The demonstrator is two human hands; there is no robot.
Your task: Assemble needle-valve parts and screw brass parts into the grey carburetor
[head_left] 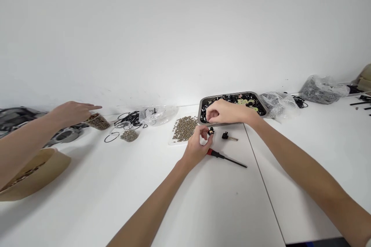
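Between the thumb and fingers of my left hand (197,146) is a small black part with a pale round face (211,131). My right hand (222,111) is above the near rim of a metal tray (263,105), its fingers curled in a pinch; whatever they hold is hidden. Black parts and greenish-yellow discs (251,104) fill the tray. A red-and-black screwdriver (227,158) lies just below my left hand, its shaft pointing right. Right of the held part, a black piece with a metal pin (230,136) rests on the table.
Small brass-coloured pieces (184,128) are heaped on a white tray. Another person's hand (74,112) reaches in from the left by a cup of small parts (98,122). Also there: a yellowish bowl (55,164), black cords (130,119) and plastic bags (321,89).
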